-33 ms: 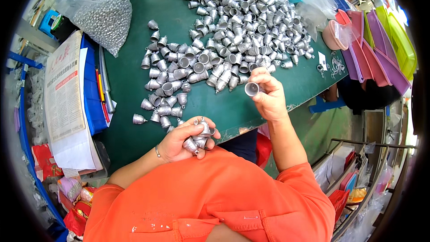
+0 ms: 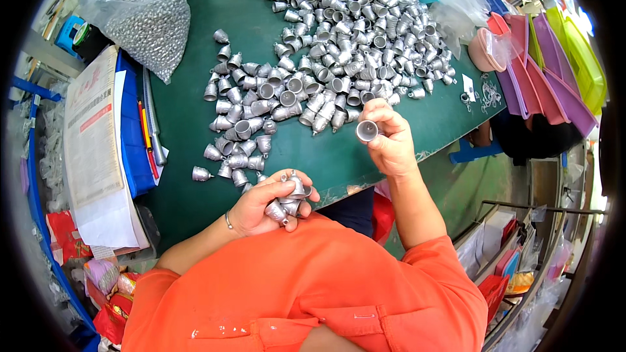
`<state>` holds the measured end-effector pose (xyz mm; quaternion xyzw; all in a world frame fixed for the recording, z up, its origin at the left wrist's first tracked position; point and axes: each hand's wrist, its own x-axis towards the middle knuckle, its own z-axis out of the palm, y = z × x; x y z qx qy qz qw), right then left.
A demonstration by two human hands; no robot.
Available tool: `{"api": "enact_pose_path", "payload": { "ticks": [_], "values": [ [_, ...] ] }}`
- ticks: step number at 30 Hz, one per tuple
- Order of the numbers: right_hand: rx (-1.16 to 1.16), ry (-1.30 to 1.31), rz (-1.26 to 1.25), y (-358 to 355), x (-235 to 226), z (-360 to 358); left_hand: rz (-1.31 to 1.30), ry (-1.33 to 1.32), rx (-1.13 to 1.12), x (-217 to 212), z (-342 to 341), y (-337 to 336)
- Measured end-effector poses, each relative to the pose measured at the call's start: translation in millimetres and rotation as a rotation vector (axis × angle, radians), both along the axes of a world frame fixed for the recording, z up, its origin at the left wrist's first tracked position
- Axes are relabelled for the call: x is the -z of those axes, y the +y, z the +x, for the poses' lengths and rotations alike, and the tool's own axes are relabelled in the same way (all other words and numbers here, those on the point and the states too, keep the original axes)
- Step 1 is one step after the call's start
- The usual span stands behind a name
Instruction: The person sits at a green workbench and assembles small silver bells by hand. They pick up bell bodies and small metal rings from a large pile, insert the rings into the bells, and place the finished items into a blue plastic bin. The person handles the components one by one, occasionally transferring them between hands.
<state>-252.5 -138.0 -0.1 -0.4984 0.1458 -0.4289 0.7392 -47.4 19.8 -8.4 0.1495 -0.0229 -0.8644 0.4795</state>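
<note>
Between the thumb and fingers of my right hand (image 2: 395, 148) is a small silver-grey metal bell (image 2: 366, 132), held above the table's near edge with its open mouth turned toward me. My left hand (image 2: 253, 207) is cupped close to my body, its fingers curled round several bells of the same kind (image 2: 276, 212). Small loops show on some of them. Ahead of both hands spreads a large heap of loose metal bells (image 2: 345, 58), lying at all angles. One bell (image 2: 201, 173) lies apart at the heap's near left.
The green table (image 2: 189, 124) carries a clear bag of small silver beads (image 2: 147, 29) at far left. Nearer stand a blue tray (image 2: 135, 143), a newspaper (image 2: 94, 137) and pens (image 2: 147, 140). Colourful plastic bins (image 2: 541, 65) stack at right, beside a pink bowl (image 2: 484, 52). Another person (image 2: 538, 137) shows there.
</note>
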Motion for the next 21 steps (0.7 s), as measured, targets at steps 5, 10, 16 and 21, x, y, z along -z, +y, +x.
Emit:
{"api": "enact_pose_path", "payload": {
  "ticks": [5,10,16,21],
  "values": [
    [-0.108,-0.180,0.096,3.2,7.4,0.6,-0.015,-0.010,-0.007,0.4,-0.1,-0.9],
    [-0.264,-0.295,0.506,-3.8,-3.4,-20.6,-0.014,-0.032,-0.014,-2.0,1.7,0.2],
    [0.344,0.542,-0.185,-21.3,-11.8,-51.4,-0.030,-0.002,0.003,-1.3,-0.6,-2.2],
    [0.450,1.413,-0.820,-5.4,-9.7,-33.6,-0.032,-0.001,0.007,-2.3,-1.0,-3.1]
  ]
}}
